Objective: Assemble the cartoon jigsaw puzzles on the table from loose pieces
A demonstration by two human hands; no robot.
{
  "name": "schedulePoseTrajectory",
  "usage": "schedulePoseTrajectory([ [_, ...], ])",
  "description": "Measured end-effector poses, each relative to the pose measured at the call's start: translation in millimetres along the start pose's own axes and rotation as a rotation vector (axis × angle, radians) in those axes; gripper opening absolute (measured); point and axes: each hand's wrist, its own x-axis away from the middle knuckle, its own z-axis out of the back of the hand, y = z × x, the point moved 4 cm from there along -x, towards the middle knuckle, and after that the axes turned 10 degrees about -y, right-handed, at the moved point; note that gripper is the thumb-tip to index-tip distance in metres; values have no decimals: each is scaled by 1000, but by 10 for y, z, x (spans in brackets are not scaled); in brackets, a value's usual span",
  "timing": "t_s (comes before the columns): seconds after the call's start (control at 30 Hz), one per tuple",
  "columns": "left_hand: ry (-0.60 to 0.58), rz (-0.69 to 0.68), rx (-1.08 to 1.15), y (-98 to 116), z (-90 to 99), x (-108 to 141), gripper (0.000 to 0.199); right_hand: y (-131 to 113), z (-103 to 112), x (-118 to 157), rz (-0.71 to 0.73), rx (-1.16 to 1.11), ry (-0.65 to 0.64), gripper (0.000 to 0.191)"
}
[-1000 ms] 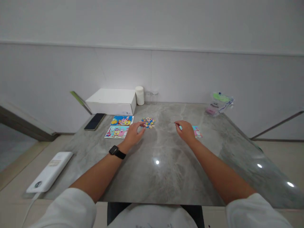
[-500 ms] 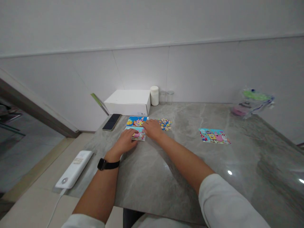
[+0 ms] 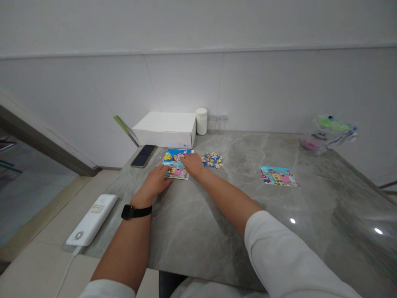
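Two cartoon picture cards lie edge to edge at the middle left of the table: a blue card (image 3: 169, 156) behind and a pale blue one with a pink figure (image 3: 179, 171) in front. My left hand (image 3: 155, 180) rests at the left edge of the front card, thumb and fingers apart, fingertips on the picture. Over the right side of both cards, my right hand (image 3: 193, 164) has its fingers bent down and close together; anything in them is hidden. Just right of it lies a pile of loose jigsaw pieces (image 3: 212, 159).
Another cartoon picture card (image 3: 279, 176) lies to the right. Behind stand a white box (image 3: 164, 128), a white bottle (image 3: 201, 121) and two clear jars (image 3: 217, 124). A phone (image 3: 143, 156) and a white power strip (image 3: 92, 219) are at left, a plastic bag (image 3: 327, 134) at back right.
The view has shifted a little. My right hand's fingers have moved slightly back and left over the cards, while my left hand has drawn slightly left, uncovering more of the front card.
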Motion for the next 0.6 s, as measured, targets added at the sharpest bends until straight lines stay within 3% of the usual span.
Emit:
schedulePoseTrajectory([
  [0.2, 20, 48, 23, -38, 20, -25, 41, 11, 51, -3, -1, -1, -24, 33],
  [0.37, 86, 93, 57, -7, 8, -45, 49, -53, 57, 53, 54, 18, -33, 32],
  [0.6, 177, 151, 14, 9, 16, -79, 63, -196, -22, 374, 145, -28, -31, 30],
])
